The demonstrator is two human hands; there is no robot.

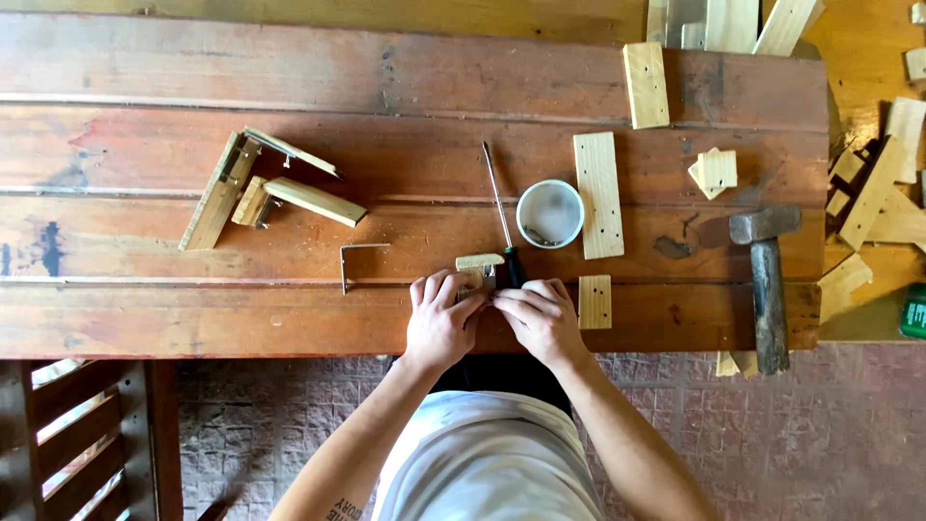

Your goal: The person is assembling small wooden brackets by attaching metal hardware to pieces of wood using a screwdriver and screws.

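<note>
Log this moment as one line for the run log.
left hand: on small wood block | right hand: beside it, by screwdriver | nearby: white cup, hammer

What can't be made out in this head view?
- What the fingertips pinch: hidden between left hand and right hand, below the small wood block.
- Screwdriver handle: partly covered by the right hand.
- Contents of the white cup: too small to identify.
- Green object: cut off by the right edge.
- Wood offcuts: cut off by the top edge.
</note>
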